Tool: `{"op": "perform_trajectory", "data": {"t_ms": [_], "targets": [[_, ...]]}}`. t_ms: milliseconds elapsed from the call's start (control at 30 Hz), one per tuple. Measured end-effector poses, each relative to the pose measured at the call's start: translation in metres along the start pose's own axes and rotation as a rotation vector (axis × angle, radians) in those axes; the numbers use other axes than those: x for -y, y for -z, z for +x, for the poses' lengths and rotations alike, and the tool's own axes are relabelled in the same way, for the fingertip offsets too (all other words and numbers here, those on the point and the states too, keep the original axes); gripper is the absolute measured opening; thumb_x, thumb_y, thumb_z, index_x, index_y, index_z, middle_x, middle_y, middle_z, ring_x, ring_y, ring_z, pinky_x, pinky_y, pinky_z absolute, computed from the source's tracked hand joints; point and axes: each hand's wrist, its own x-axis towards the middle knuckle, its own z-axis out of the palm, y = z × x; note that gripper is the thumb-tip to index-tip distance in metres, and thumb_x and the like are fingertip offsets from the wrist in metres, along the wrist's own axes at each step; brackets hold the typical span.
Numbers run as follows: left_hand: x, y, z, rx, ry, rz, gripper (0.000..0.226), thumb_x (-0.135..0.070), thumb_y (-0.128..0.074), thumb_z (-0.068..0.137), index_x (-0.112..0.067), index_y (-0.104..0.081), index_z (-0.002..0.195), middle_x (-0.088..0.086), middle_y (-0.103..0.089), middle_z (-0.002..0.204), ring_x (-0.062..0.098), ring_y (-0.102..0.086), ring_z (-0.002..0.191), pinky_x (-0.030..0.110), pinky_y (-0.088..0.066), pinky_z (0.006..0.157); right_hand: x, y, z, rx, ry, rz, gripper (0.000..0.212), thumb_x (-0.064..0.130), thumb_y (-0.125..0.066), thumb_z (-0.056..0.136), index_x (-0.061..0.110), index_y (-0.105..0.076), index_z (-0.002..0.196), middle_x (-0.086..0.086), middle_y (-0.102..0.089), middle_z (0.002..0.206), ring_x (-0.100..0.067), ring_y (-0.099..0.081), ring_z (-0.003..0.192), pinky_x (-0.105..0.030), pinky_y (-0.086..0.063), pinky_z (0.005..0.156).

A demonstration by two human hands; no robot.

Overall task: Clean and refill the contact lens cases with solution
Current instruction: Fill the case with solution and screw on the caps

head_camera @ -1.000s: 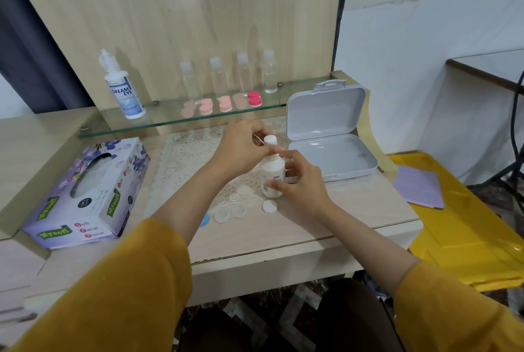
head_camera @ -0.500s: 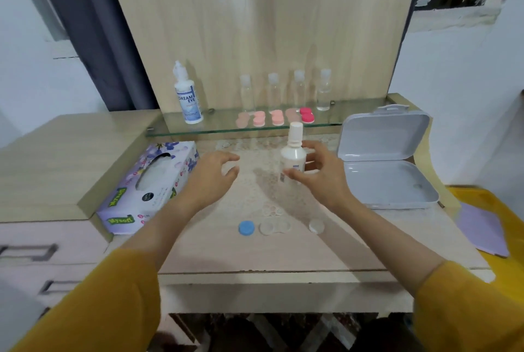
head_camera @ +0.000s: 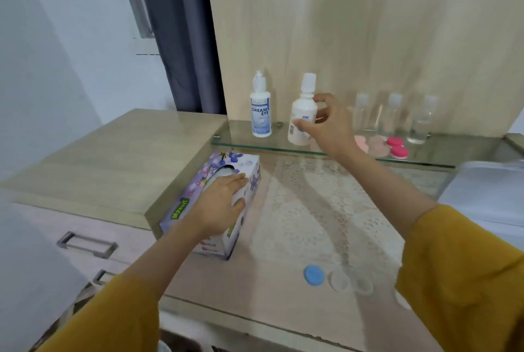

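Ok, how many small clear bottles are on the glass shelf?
3: a clear bottle beside the right hand, another right of it, the last rightmost. The hand may hide another.

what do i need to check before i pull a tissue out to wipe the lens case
1. small white bottle upright on the glass shelf: ok, cap on, beside the Dream Eye bottle.
2. right hand free: not ok, its fingers grip the bottle.
3. left hand on the tissue box: ok, it rests flat over the opening.
4. tissue pinched: not ok, none shows between the fingers.
5. lens case open: ok, both wells uncovered, blue cap beside it.
6. wells empty: cannot tell, too blurred.
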Motion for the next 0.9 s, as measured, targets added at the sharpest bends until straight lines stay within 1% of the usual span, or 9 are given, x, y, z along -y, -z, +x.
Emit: {"op": "perform_trajectory", "data": {"t_ms": [67,100,233,400,500,667,767,833,900], "targets": [[0.005,-0.005,0.003,-0.008,0.01,-0.045,0.047,-0.018,-0.045,0.094,-0.012,-0.036,0.14,-0.001,-0.031,0.149,0.012,-0.023,0.138,0.012,-0.008,0.107,-0.004,-0.012,0.016,0.004,-0.016,-0.014,0.048,0.019,-0.075,0.074,0.013,-0.05,0.114,-0.005,-0.06,0.088,-0.014,-0.056,0.073,-0.026,-0.044,0.067],[0.007,-0.007,0.004,-0.007,0.012,-0.062,0.047,-0.018,-0.044,0.095,-0.013,-0.035,0.14,-0.002,-0.031,0.149,0.011,-0.023,0.138,0.011,-0.007,0.106,-0.006,-0.018,0.023,0.002,-0.021,-0.023,0.049,0.018,-0.075,0.073,0.012,-0.05,0.115,-0.004,-0.06,0.087,-0.014,-0.055,0.073,-0.027,-0.044,0.067],[0.01,-0.012,0.005,-0.049,0.015,-0.084,0.047,-0.018,-0.043,0.094,-0.016,-0.035,0.141,-0.007,-0.03,0.149,0.006,-0.022,0.137,0.003,-0.002,0.099,-0.013,-0.034,0.042,0.02,-0.021,-0.055,0.05,0.016,-0.076,0.073,0.011,-0.049,0.115,-0.004,-0.058,0.084,-0.016,-0.054,0.073,-0.025,-0.041,0.066],[0.012,-0.015,0.005,-0.058,-0.001,-0.099,0.047,-0.017,-0.042,0.095,-0.017,-0.034,0.141,-0.008,-0.028,0.149,0.004,-0.02,0.136,0.0,0.0,0.097,-0.023,-0.041,0.048,0.046,-0.018,-0.119,0.052,0.02,-0.075,0.074,0.012,-0.047,0.117,-0.005,-0.057,0.087,-0.016,-0.053,0.076,-0.022,-0.037,0.058],[0.012,-0.016,0.004,-0.062,-0.006,-0.104,0.047,-0.017,-0.042,0.095,-0.018,-0.034,0.141,-0.009,-0.028,0.149,0.004,-0.02,0.136,0.002,-0.002,0.098,-0.028,-0.044,0.048,0.049,-0.02,-0.124,0.054,0.022,-0.076,0.073,0.013,-0.046,0.118,-0.005,-0.059,0.088,-0.017,-0.055,0.078,-0.024,-0.038,0.066],[0.012,-0.015,0.004,-0.062,0.008,-0.122,0.047,-0.017,-0.041,0.095,-0.019,-0.034,0.141,-0.01,-0.028,0.149,0.003,-0.02,0.136,0.002,-0.003,0.097,-0.027,-0.043,0.046,0.039,-0.011,-0.161,0.056,0.025,-0.077,0.073,0.015,-0.047,0.119,-0.006,-0.062,0.094,-0.016,-0.056,0.08,-0.025,-0.04,0.068],[0.01,-0.013,0.004,-0.038,0.028,-0.144,0.047,-0.018,-0.041,0.095,-0.02,-0.033,0.142,-0.011,-0.028,0.149,0.003,-0.02,0.136,0.005,-0.005,0.099,-0.024,-0.039,0.044,0.044,-0.012,-0.184,0.061,0.027,-0.077,0.072,0.016,-0.046,0.124,-0.006,-0.063,0.106,-0.016,-0.056,0.088,-0.032,-0.046,0.079],[0.009,-0.012,0.004,-0.039,0.025,-0.146,0.047,-0.018,-0.042,0.095,-0.02,-0.035,0.141,-0.01,-0.029,0.149,0.003,-0.021,0.136,0.006,-0.007,0.1,-0.021,-0.033,0.042,0.037,-0.028,-0.187,0.064,0.029,-0.076,0.073,0.017,-0.044,0.127,-0.006,-0.061,0.111,-0.018,-0.056,0.096,-0.036,-0.046,0.086],[0.009,-0.011,0.004,-0.032,0.02,-0.143,0.047,-0.018,-0.043,0.094,-0.019,-0.036,0.141,-0.009,-0.03,0.149,0.004,-0.022,0.136,0.008,-0.008,0.102,-0.018,-0.027,0.037,0.021,-0.031,-0.204,0.066,0.032,-0.076,0.073,0.017,-0.044,0.129,-0.007,-0.06,0.113,-0.02,-0.056,0.1,-0.039,-0.046,0.089]]}}
